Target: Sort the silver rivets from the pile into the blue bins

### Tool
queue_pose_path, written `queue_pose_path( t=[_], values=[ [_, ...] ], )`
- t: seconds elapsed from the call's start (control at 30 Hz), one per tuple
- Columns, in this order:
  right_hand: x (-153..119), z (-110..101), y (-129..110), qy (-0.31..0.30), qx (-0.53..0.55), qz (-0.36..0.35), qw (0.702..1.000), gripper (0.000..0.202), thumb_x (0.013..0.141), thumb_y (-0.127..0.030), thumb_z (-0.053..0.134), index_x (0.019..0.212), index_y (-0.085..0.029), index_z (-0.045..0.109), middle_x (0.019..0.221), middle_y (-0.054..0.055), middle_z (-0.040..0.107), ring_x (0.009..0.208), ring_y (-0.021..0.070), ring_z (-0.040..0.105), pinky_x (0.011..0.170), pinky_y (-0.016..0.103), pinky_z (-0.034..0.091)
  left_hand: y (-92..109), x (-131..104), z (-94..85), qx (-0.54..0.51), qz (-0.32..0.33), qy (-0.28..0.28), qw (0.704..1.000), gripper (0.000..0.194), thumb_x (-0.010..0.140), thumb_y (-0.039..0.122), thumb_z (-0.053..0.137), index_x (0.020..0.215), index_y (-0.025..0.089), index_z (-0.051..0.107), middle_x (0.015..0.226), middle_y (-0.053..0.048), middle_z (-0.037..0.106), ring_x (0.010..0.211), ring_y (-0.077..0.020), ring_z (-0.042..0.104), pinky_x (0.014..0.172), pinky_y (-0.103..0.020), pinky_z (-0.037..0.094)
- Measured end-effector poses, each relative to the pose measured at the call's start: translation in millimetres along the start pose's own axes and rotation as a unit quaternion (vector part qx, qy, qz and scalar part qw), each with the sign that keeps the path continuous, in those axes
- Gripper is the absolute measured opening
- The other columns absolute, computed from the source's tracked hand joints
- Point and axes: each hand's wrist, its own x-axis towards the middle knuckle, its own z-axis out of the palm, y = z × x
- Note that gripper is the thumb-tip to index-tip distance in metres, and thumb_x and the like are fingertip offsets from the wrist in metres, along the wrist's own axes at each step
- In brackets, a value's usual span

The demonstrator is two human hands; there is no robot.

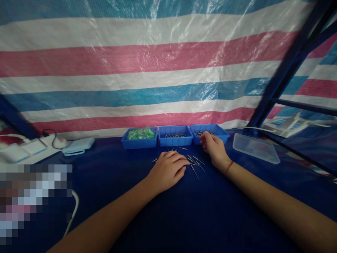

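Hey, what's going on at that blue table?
A person is sorting through or gathering small metal pins, it seems. Their left hand lies palm down over loose ones on the table. Their right hand is at the right blue bin, fingertips over more pins; any grip is unclear.

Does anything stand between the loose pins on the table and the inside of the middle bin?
Yes: the front wall of the middle bin stands between them. The left hand also lies over part of the loose pins. Nothing else visible is in the way; the bin's top is open.
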Motion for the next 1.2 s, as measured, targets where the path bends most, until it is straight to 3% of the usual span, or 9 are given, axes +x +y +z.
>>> queue_pose_path(
  t=[0.23,0.47,0.63,0.77,0.9,1.2],
  values=[
    [-15,8,-3,-0.080,0.005,-0.017,0.997,0.044,0.075,-0.056,0.051,0.067,-0.015,0.063,0.057,0.001,0.055,0.048,0.0110,0.046,0.045,0.024,0.034,0,0,0.1,0.005,-0.014,-0.016,1.000,0.020,0.087,0.020,0.049,0.096,0.024,0.067,0.101,-0.001,0.069,0.104,-0.0216,0.055,0.088,-0.042,0.035],
    [-21,9,-8,-0.129,-0.099,-0.106,0.981,0.040,0.081,-0.049,0.046,0.066,-0.016,0.063,0.058,0.001,0.056,0.054,0.0137,0.050,0.052,0.027,0.037,-1,0,0.2,0.019,-0.080,-0.002,0.997,0.011,0.084,0.024,0.057,0.082,0.023,0.067,0.085,0.001,0.069,0.090,-0.0199,0.057,0.082,-0.039,0.033],
    [-22,9,-6,-0.154,-0.119,-0.113,0.974,0.039,0.082,-0.047,0.045,0.067,-0.016,0.063,0.058,0.002,0.058,0.054,0.0142,0.051,0.053,0.027,0.039,-3,-2,2.5,0.015,-0.113,0.003,0.993,0.010,0.087,0.027,0.054,0.090,0.025,0.064,0.089,0.002,0.069,0.090,-0.0187,0.058,0.084,-0.039,0.031],
    [-27,10,-8,-0.193,-0.130,-0.156,0.960,0.032,0.083,-0.041,0.048,0.068,-0.017,0.062,0.063,0.001,0.060,0.062,0.0154,0.055,0.060,0.028,0.042,-6,-2,4.6,0.030,-0.153,0.051,0.986,0.023,0.092,0.022,0.045,0.109,0.025,0.060,0.101,-0.002,0.065,0.096,-0.0186,0.057,0.083,-0.037,0.035],
    [-39,14,-15,-0.274,-0.102,-0.196,0.936,0.018,0.079,-0.033,0.054,0.082,-0.018,0.064,0.076,0.002,0.065,0.068,0.0154,0.057,0.064,0.028,0.044,-11,-1,5.1,-0.024,-0.169,0.102,0.980,0.023,0.093,0.020,0.042,0.105,0.022,0.061,0.100,-0.002,0.063,0.095,-0.0172,0.057,0.084,-0.034,0.039],
    [-50,16,-23,-0.275,-0.040,-0.188,0.942,0.017,0.080,-0.034,0.058,0.081,-0.018,0.064,0.077,0.003,0.063,0.070,0.0149,0.056,0.068,0.030,0.045,-11,0,3.6,-0.085,-0.145,0.110,0.980,0.018,0.092,0.020,0.042,0.096,0.020,0.059,0.093,-0.003,0.063,0.091,-0.0171,0.057,0.080,-0.033,0.042]
  ],
)
